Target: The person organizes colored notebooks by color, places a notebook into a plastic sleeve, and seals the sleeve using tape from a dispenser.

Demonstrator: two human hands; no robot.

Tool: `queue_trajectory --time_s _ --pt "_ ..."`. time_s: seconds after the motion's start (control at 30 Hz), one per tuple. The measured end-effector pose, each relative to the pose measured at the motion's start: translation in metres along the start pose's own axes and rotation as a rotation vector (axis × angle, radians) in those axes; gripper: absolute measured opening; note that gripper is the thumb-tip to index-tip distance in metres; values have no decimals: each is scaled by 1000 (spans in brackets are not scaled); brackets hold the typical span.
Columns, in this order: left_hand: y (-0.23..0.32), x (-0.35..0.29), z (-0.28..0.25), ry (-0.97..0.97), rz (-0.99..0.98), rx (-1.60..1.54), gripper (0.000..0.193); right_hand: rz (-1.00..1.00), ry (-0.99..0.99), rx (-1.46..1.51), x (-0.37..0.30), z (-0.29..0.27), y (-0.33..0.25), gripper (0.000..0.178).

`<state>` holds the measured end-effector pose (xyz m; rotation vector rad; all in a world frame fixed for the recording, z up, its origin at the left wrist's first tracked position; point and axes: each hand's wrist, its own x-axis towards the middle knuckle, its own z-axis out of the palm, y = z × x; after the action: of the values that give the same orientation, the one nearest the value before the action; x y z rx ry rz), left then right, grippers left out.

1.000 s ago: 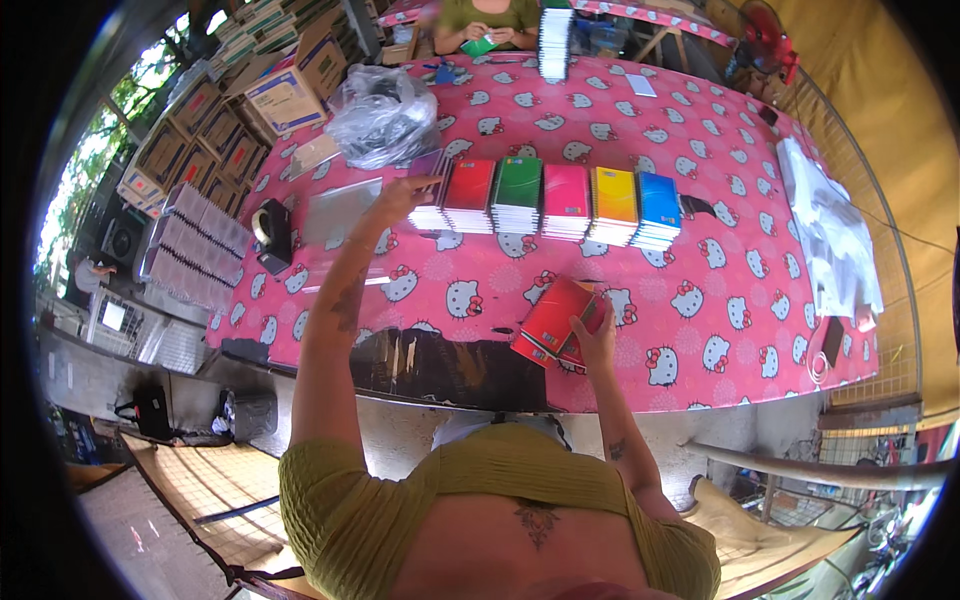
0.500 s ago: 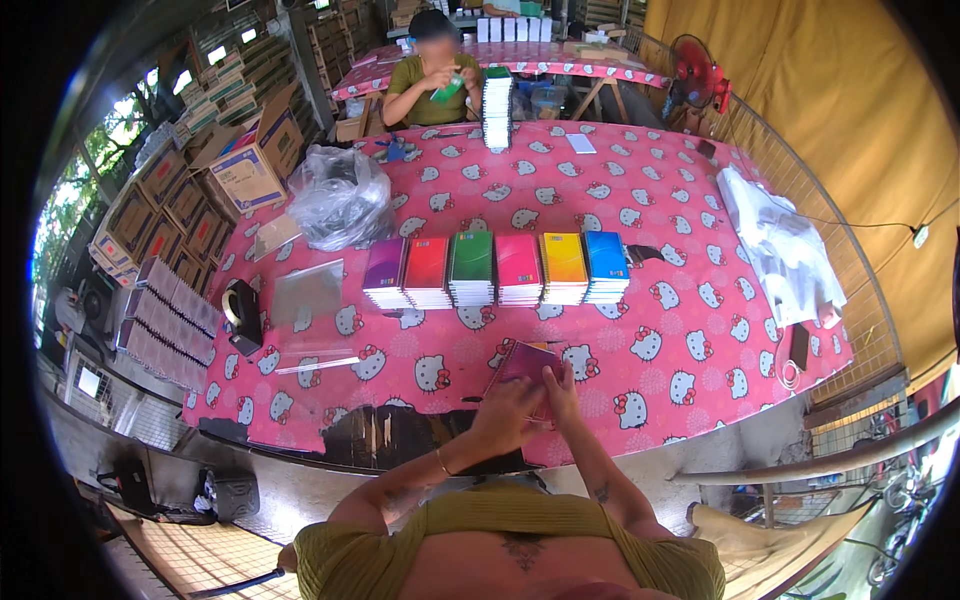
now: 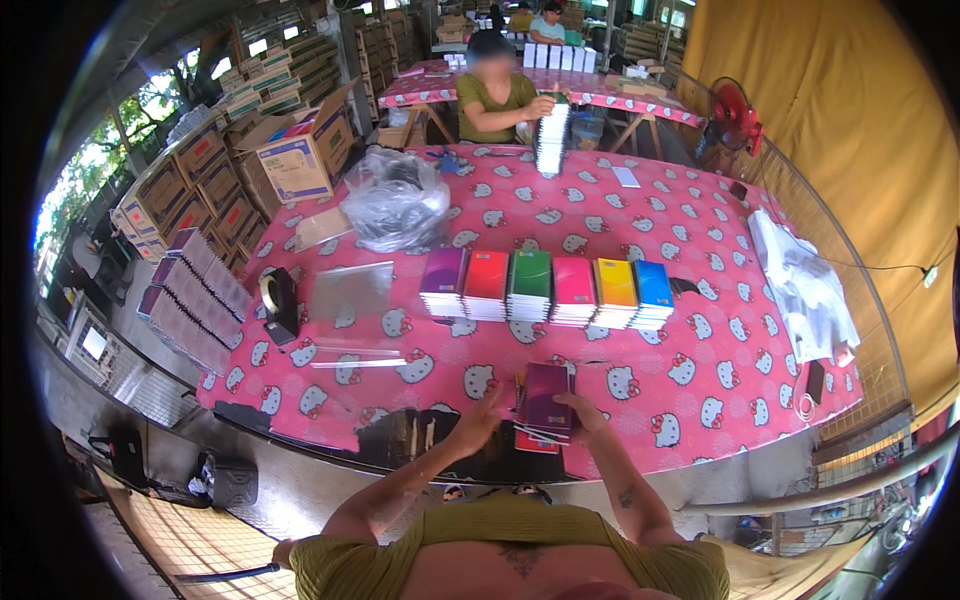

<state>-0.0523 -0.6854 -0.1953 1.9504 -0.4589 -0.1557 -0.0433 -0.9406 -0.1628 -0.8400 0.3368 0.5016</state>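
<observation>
Head view shows the rectangular purple-topped notebook bundle (image 3: 547, 396) on the near side of the multicoloured row of paper notebook stacks (image 3: 540, 284), long axis pointing toward that row, right hand (image 3: 588, 417) pinching the bundle's right edge, left hand (image 3: 479, 420) just off its left, fingers parted.

A: Pose?
B: Left forearm (image 3: 405, 485) slants far-right, right forearm (image 3: 625, 475) far-left. Both elbows bent, near side.
A: Hands?
B: Left hand (image 3: 478, 424): index finger (image 3: 495, 394) toward far side. Right hand (image 3: 587, 416): gripping, thumb (image 3: 564, 400) on top, pointing left. Hands apart.
</observation>
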Motion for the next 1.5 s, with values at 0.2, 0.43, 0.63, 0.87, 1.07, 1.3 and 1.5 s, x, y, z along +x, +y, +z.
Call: queue_trajectory --time_s 0.2,0.43,0.63,0.87,1.07,1.3,1.5 --pt "31 -27 -49 -121 821 546 81 295 -35 -236 -2 30 35 53" --pt "22 -14 -63 -150 111 -564 82 -717 -223 -417 -19 90 58 99" --pt "-23 8 -30 -77 233 -576 97 -753 125 -397 20 64 131 89" --pt "-20 15 -39 -105 272 -410 85 -881 119 -492 23 84 113 94" --pt "-31 12 -38 -143 154 -310 81 -874 113 -569 27 79 115 84" --pt "74 10 -93 -72 433 588 107 -723 49 -594 27 57 113 75" --pt "86 20 -50 -143 545 784 96 -560 -13 -328 41 51 108 70"
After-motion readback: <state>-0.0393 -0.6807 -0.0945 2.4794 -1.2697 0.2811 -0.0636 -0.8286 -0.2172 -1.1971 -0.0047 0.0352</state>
